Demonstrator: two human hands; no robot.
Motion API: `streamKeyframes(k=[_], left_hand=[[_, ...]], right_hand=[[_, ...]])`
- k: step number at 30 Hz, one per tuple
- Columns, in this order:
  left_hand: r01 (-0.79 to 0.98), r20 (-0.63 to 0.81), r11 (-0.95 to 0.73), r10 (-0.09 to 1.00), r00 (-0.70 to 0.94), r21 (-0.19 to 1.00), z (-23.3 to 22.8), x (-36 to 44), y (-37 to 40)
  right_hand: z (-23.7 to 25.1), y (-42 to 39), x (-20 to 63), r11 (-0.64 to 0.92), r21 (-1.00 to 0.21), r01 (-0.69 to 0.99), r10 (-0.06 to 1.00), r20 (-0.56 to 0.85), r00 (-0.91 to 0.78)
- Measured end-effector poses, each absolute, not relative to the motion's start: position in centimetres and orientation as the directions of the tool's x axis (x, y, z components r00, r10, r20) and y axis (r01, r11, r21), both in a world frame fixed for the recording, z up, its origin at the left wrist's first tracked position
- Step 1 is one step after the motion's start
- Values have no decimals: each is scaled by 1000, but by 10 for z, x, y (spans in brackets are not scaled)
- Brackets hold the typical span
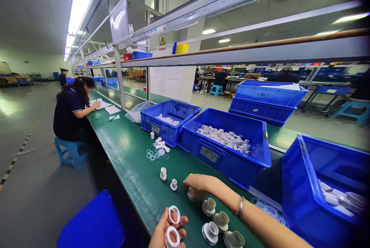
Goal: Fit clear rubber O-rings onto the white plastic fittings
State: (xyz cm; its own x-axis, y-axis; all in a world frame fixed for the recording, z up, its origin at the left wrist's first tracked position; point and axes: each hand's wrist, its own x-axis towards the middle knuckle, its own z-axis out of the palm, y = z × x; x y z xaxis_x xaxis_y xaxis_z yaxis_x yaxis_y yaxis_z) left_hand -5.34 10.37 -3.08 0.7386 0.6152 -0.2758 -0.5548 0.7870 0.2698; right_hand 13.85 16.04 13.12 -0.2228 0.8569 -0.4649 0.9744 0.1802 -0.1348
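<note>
- Left hand (164,234) grip closed on two white rings (174,225), pinched at rims
- Right hand (196,186) grip closed over a small white fitting (190,194) on green tabletop (135,171)
- Likely light, rigid, smooth plastic; best held by outer edge
- Flanged fittings (221,221) just beside; blue bins (228,144) behind

There is only one view, taken from the head of the person seated at the green worktop (135,171). It looks forward and down, turned somewhat toward that person's left, so the worktop runs away diagonally into the hall. The person's own hands sit very close at the bottom edge, the left hand (167,232) partly cut off and the right hand (196,186) just above it. The blue bins (228,155) lie at middle distance; a seated co-worker (72,113) is farther along. Edges bend and darken at the right.
</note>
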Motion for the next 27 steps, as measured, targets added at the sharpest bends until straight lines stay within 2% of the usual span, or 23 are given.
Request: streamKeyframes(k=[3, 8, 13, 17, 21, 24, 27], left_hand=[[-530, -299, 804, 593, 748, 268, -16, -56, 103], [-534, -307, 802, 597, 741, 268, -6, -58, 102], [-538, -271, 802, 595, 757, 258, -16, -56, 102], [-527, -234, 812, 580, 781, 252, -12, -57, 103], [-493, -212, 833, 544, 812, 250, -8, -58, 105], [-498, -221, 827, 553, 803, 261, -9, -58, 104], [-503, -245, 821, 564, 789, 270, -9, -56, 102]], right_hand=[[140, 149, 140, 231, -139, 963, 858, -437, -269], [138, 161, 113, 271, -97, 958, 926, -245, -287], [123, 175, 108, 213, 23, 977, 955, -217, -203], [131, 172, 120, 167, 77, 983, 978, -137, -156], [144, 148, 109, 245, 18, 969, 968, -54, -244], [139, 124, 87, 396, -71, 916, 910, -101, -401], [127, 112, 73, 488, -107, 866, 850, -164, -500]])
